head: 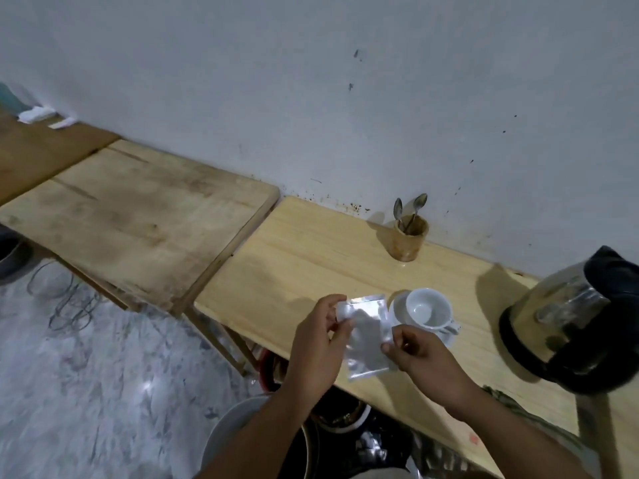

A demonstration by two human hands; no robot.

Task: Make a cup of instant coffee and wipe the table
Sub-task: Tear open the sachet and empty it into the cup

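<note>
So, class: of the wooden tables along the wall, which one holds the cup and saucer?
The pale table nearest the hands, bearing cup, saucer and kettle; the darker tables lack them.

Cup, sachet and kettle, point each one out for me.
cup (427, 310): head view, inside wall of the white bowl.
sachet (366, 337): head view, middle of the silver face.
kettle (567, 316): head view, shiny metal side.
</note>
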